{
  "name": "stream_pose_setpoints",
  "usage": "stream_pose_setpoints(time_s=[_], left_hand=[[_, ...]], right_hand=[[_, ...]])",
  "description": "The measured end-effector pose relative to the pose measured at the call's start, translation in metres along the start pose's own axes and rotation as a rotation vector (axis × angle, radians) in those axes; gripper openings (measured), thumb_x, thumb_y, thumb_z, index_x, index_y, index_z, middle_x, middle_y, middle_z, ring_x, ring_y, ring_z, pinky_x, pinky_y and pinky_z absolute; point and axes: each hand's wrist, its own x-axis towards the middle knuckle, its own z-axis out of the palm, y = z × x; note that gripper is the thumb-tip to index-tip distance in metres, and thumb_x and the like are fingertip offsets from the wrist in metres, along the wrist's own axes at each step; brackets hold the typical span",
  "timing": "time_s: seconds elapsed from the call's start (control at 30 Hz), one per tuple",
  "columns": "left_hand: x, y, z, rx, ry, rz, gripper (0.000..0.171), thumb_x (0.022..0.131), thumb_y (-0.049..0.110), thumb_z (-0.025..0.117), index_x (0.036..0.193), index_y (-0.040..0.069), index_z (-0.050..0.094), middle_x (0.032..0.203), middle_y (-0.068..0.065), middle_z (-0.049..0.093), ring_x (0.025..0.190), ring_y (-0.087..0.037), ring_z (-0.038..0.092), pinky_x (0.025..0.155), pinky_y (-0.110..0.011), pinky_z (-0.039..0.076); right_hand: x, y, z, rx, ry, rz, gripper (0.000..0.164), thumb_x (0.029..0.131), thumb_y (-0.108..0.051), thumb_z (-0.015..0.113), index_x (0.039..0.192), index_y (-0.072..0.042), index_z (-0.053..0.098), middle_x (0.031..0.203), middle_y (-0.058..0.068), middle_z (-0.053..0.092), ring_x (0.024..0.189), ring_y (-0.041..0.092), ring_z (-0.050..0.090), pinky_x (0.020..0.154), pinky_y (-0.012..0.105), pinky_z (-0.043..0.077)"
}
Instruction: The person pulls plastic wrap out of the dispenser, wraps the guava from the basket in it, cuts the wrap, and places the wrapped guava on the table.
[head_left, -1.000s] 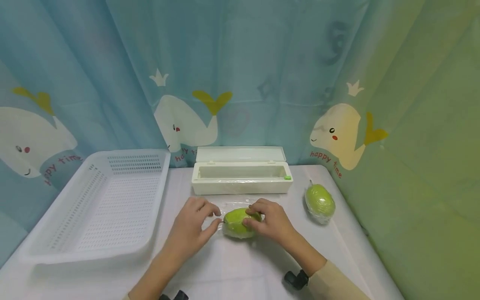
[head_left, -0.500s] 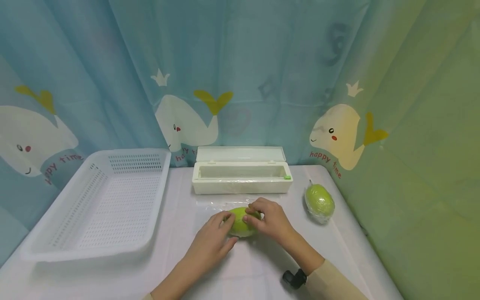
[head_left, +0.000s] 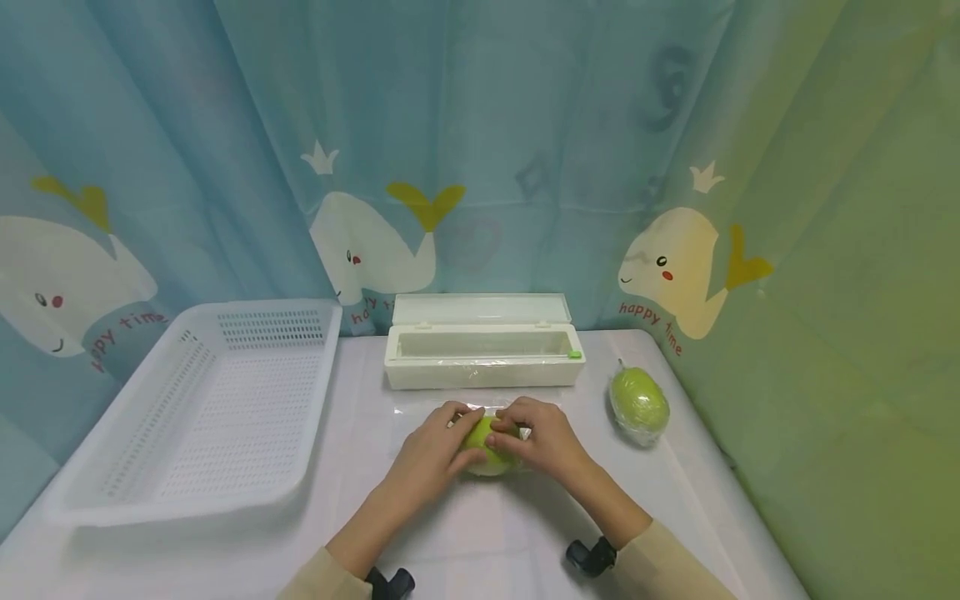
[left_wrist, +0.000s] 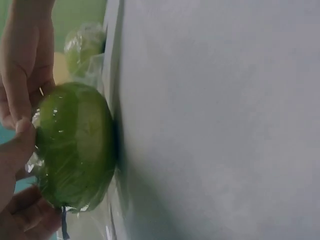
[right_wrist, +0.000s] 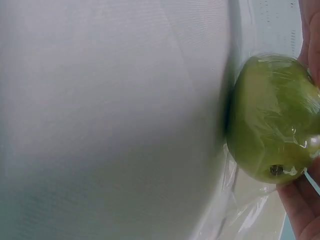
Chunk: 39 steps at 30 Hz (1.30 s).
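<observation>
A green pear (head_left: 487,465) in clear plastic wrap lies on its side on the table, its dark stem (left_wrist: 64,222) poking out in the left wrist view. My left hand (head_left: 427,454) holds the pear's left side, fingers over the top and thumb on the near side. From the right, my right hand (head_left: 547,440) holds the wrapped pear at its top, thumb and fingers bent in. Both thumbs come close together over the wrap in the left wrist view. More clear film (head_left: 408,411) spreads flat behind the pear.
Behind the hands stands a white cling film dispenser (head_left: 483,375), lid raised, with a green slider (head_left: 575,355). To the left is a white perforated basket (head_left: 315,392). Another wrapped pear (head_left: 640,404) lies at the right, near the table edge. A whale-print curtain (head_left: 495,167) hangs behind.
My left hand has moved right, from beside the stem onto the pear, and its fingers have shifted toward the top. The right hand stays nearly in place on the pear.
</observation>
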Motion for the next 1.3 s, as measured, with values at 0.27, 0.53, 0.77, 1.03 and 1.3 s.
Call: stream_pose_setpoints(time_s=[0.27,0.53,0.77,1.03,1.3], left_hand=[[0.012,-0.004,0.002,0.01,-0.053,-0.009,0.046,0.098,0.039,0.061,0.131,0.007,0.063,0.114,-0.005,0.061,0.105,-0.022,0.06,0.086,-0.037,0.054],[0.022,-0.005,0.009,-0.001,-0.108,-0.095,0.035,0.105,0.028,0.049,0.129,0.006,0.062,0.115,-0.008,0.06,0.108,-0.025,0.058,0.092,-0.042,0.052],[0.031,-0.007,0.01,0.001,-0.136,-0.137,0.033,0.107,0.027,0.04,0.125,0.008,0.061,0.117,-0.01,0.061,0.112,-0.027,0.057,0.097,-0.044,0.05],[0.039,-0.009,0.015,0.046,-0.117,-0.153,0.027,0.107,0.026,0.04,0.11,0.01,0.062,0.104,-0.009,0.061,0.097,-0.028,0.059,0.082,-0.046,0.052],[0.044,-0.012,0.015,0.035,-0.181,-0.239,0.03,0.108,0.027,0.038,0.096,0.01,0.059,0.096,-0.01,0.061,0.09,-0.028,0.059,0.074,-0.045,0.052]], right_hand=[[-0.001,0.007,0.001,0.0,-0.033,-0.007,0.017,0.088,-0.029,0.077,0.099,-0.017,0.072,0.102,-0.006,0.072,0.092,0.011,0.067,0.079,0.031,0.057],[0.001,0.012,0.003,-0.025,-0.046,0.013,0.018,0.097,-0.031,0.065,0.108,-0.019,0.072,0.112,-0.005,0.073,0.101,0.012,0.068,0.085,0.035,0.057],[0.002,0.013,0.003,-0.046,-0.032,0.028,0.021,0.1,-0.026,0.061,0.113,-0.016,0.073,0.115,-0.003,0.073,0.112,0.019,0.065,0.096,0.041,0.052],[0.0,0.014,0.01,-0.101,-0.075,0.09,0.026,0.103,-0.026,0.053,0.122,-0.013,0.065,0.118,0.002,0.07,0.11,0.025,0.063,0.094,0.046,0.051],[0.002,0.015,0.014,-0.051,-0.172,0.109,0.054,0.098,-0.043,0.06,0.14,-0.011,0.05,0.122,0.008,0.066,0.109,0.023,0.062,0.092,0.044,0.051]])
